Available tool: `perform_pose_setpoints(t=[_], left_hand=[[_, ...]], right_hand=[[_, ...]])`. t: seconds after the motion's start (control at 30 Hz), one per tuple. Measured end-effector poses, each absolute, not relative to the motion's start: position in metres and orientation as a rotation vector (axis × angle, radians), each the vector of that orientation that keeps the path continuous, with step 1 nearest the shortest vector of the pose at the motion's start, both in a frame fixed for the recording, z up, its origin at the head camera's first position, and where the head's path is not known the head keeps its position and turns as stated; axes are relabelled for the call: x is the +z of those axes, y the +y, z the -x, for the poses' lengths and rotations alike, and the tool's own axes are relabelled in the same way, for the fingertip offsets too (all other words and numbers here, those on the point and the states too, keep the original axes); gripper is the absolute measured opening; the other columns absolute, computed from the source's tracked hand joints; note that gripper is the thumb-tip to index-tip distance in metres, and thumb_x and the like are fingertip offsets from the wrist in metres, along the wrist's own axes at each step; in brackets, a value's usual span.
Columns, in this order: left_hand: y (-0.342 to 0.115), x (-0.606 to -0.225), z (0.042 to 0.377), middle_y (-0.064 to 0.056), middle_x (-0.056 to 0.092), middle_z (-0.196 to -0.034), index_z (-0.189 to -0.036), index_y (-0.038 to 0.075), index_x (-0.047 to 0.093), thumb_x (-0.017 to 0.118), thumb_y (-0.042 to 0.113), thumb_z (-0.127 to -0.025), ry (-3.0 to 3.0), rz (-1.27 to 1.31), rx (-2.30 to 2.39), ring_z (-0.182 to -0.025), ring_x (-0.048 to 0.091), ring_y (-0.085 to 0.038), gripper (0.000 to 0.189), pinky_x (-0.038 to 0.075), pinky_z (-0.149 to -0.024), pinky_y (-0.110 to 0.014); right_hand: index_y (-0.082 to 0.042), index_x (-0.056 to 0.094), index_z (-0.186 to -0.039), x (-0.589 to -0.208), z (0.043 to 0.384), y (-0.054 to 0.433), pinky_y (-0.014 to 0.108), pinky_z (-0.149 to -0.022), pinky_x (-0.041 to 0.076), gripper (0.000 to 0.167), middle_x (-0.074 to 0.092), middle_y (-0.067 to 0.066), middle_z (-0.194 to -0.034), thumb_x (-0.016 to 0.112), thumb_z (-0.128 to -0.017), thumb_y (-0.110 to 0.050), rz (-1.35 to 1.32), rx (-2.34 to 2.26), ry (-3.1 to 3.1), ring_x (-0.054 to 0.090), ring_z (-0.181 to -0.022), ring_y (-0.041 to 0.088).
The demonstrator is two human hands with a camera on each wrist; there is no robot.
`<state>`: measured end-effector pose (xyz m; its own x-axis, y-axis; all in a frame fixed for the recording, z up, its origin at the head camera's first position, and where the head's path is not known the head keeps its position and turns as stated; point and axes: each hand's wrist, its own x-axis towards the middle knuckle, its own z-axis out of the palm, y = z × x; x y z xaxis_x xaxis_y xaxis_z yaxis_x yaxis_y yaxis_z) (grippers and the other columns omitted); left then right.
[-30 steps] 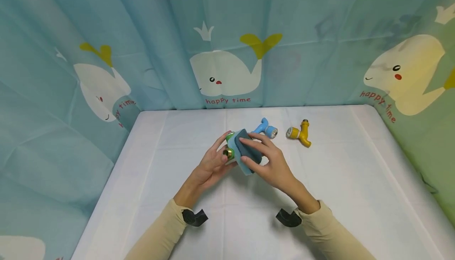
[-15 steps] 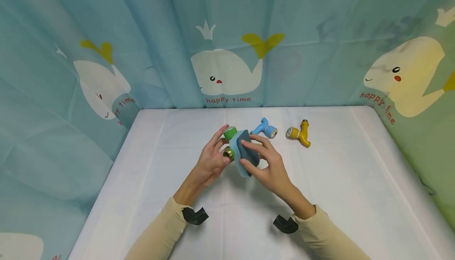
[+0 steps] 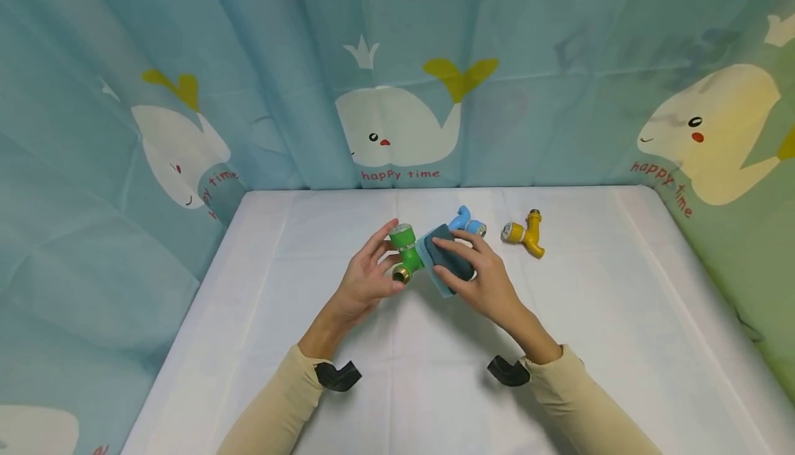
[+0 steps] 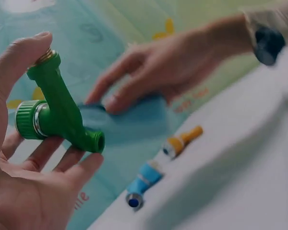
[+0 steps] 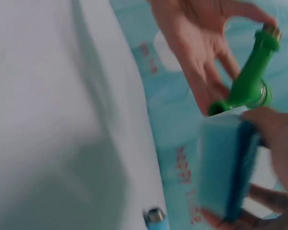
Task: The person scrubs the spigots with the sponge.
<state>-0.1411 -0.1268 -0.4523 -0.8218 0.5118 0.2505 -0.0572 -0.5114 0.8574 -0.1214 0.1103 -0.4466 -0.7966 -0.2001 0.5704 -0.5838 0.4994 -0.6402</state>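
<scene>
My left hand (image 3: 368, 277) holds a green faucet (image 4: 62, 103) above the table, thumb on its brass threaded end and fingers beneath its body. The faucet's ribbed green knob (image 3: 402, 235) points away from me in the head view. My right hand (image 3: 481, 275) grips a sponge (image 3: 452, 262) by its edges, its light blue layer facing the faucet and its dark layer toward the palm. In the right wrist view the blurred sponge (image 5: 225, 163) overlaps the faucet's lower end (image 5: 220, 107); whether they touch I cannot tell.
A light blue faucet (image 3: 462, 220), partly behind the right hand, and a yellow faucet (image 3: 528, 234) lie toward the back of the white-covered table (image 3: 310, 234). A blue-green whale-print curtain (image 3: 248, 137) hangs behind and beside the table.
The sponge has shifted right with the right hand, uncovering more of the green faucet. The left hand has turned the faucet slightly, so its knob shows more fully. The other faucets have stayed put.
</scene>
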Motion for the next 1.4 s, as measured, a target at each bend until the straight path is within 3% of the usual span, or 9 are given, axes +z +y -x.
perform_pose_setpoints(t=[0.17,0.37,0.6,0.7,0.9,1.0,1.13,1.27,1.4], left_hand=[[-0.125,-0.455,0.142,-0.008,0.050,-0.137,-0.162,0.004,0.026,0.095,0.028,-0.074,1.501,-0.723,2.262,-0.118,0.053,-0.021,0.115,0.055,-0.089,-0.027],[-0.125,-0.459,0.140,-0.010,0.047,-0.142,-0.161,-0.002,0.021,0.091,0.032,-0.079,1.415,-0.702,2.281,-0.122,0.051,-0.019,0.113,0.053,-0.086,-0.021],[-0.124,-0.459,0.135,-0.015,0.041,-0.150,-0.160,-0.007,0.012,0.091,0.025,-0.081,1.232,-0.642,2.304,-0.129,0.052,-0.018,0.117,0.049,-0.105,-0.028],[-0.123,-0.455,0.134,-0.017,0.045,-0.146,-0.160,-0.007,0.011,0.093,0.025,-0.078,1.185,-0.622,2.314,-0.129,0.055,-0.020,0.121,0.047,-0.107,-0.032],[-0.122,-0.449,0.134,-0.018,0.049,-0.144,-0.162,-0.003,0.013,0.092,0.027,-0.079,1.280,-0.612,2.262,-0.127,0.054,-0.018,0.119,0.051,-0.099,-0.025],[-0.122,-0.452,0.137,-0.019,0.052,-0.143,-0.162,-0.001,0.015,0.093,0.033,-0.078,1.320,-0.590,2.262,-0.125,0.057,-0.018,0.120,0.051,-0.098,-0.025],[-0.121,-0.461,0.141,-0.016,0.057,-0.131,-0.157,0.001,0.021,0.094,0.041,-0.072,1.287,-0.513,2.334,-0.115,0.062,-0.020,0.119,0.053,-0.096,-0.031],[-0.121,-0.468,0.145,-0.012,0.057,-0.114,-0.143,0.012,0.024,0.091,0.046,-0.068,1.140,-0.442,2.395,-0.089,0.063,-0.019,0.106,0.053,-0.083,-0.033],[-0.124,-0.473,0.146,-0.008,0.061,-0.110,-0.136,0.016,0.025,0.081,0.039,-0.081,1.120,-0.386,2.396,-0.081,0.060,-0.016,0.082,0.049,-0.073,-0.029]], right_hand=[[-0.015,0.070,-0.134,-0.438,0.128,0.109,0.047,-0.079,0.058,0.047,0.054,0.016,-0.145,0.082,-0.089,-0.019,-0.775,1.195,-2.190,0.061,-0.115,0.035],[-0.015,0.071,-0.131,-0.439,0.136,0.104,0.050,-0.088,0.053,0.038,0.051,0.019,-0.147,0.075,-0.097,-0.030,-0.811,1.058,-2.131,0.055,-0.116,0.037],[-0.014,0.069,-0.132,-0.450,0.131,0.102,0.048,-0.093,0.054,0.039,0.048,0.020,-0.150,0.071,-0.098,-0.035,-0.833,1.105,-2.096,0.053,-0.124,0.040],[-0.012,0.068,-0.130,-0.452,0.132,0.105,0.049,-0.090,0.055,0.039,0.049,0.019,-0.149,0.072,-0.098,-0.034,-0.748,1.131,-2.060,0.055,-0.121,0.039],[-0.009,0.069,-0.130,-0.449,0.129,0.104,0.051,-0.086,0.056,0.041,0.049,0.023,-0.147,0.070,-0.099,-0.037,-0.795,1.128,-2.009,0.057,-0.118,0.040],[-0.011,0.068,-0.131,-0.453,0.130,0.108,0.052,-0.090,0.054,0.041,0.048,0.022,-0.149,0.079,-0.093,-0.022,-0.747,1.120,-2.082,0.055,-0.123,0.039],[-0.012,0.068,-0.130,-0.459,0.131,0.119,0.053,-0.092,0.052,0.053,0.050,0.017,-0.148,0.086,-0.081,-0.003,-0.631,1.162,-2.163,0.054,-0.127,0.037],[-0.013,0.069,-0.131,-0.460,0.131,0.128,0.049,-0.095,0.052,0.055,0.051,0.013,-0.149,0.087,-0.080,-0.004,-0.589,1.182,-2.200,0.055,-0.126,0.037],[-0.013,0.069,-0.131,-0.458,0.129,0.135,0.048,-0.092,0.055,0.055,0.052,0.013,-0.148,0.087,-0.080,-0.003,-0.573,1.185,-2.215,0.059,-0.120,0.034]])
